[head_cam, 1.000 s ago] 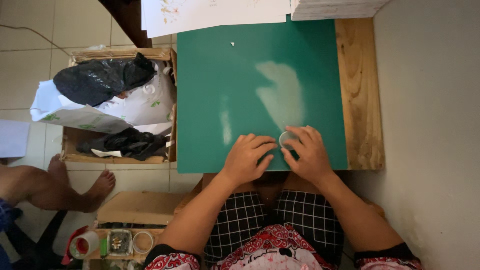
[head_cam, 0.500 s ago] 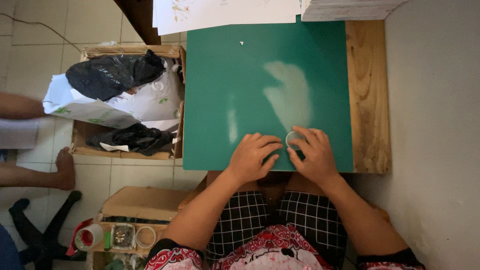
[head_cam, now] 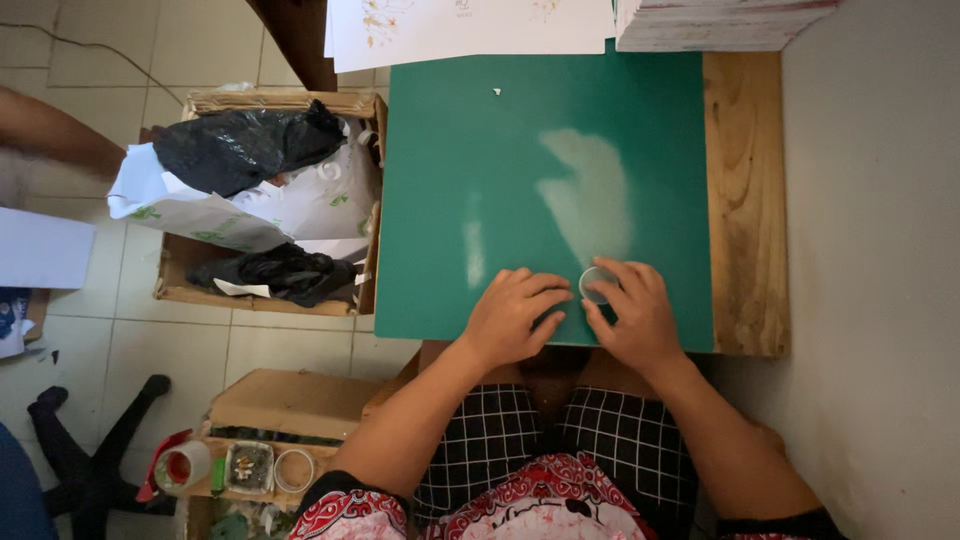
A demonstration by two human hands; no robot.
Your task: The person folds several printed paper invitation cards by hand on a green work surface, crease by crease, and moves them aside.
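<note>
Here, green mat point(head_cam: 520, 150) tops wooden table point(head_cam: 745, 200) (tiled floor point(head_cam: 90, 60)).

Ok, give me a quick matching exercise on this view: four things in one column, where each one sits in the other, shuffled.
Things:
1. tape roll
2. black bag
3. paper sheets
4. mat

Places:
A. far edge of the table
B. under the right hand
C. in the cardboard box on the floor
D. flat on the wooden table

Pairs: 1-B, 2-C, 3-A, 4-D
</note>
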